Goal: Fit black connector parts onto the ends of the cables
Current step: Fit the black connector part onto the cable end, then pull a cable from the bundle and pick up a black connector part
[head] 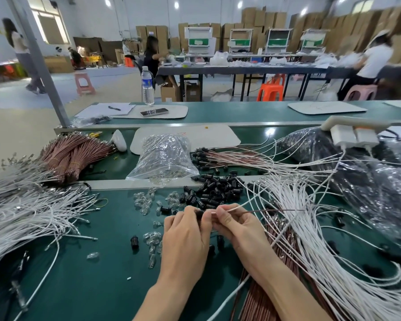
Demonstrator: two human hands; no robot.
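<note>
Between left hand (187, 230) and right hand (236, 224): black connector (199, 213), pinched.

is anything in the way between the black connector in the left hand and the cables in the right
Nothing visible stands between them. The left hand pinches the black connector right beside the right hand, which pinches a white cable and a brown cable. Whether the ends are seated is hidden.

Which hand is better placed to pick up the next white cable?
Right, likely. The right hand pinches a cable and lies beside the white cables fanned on its side; the left hand holds the black connector.
</note>
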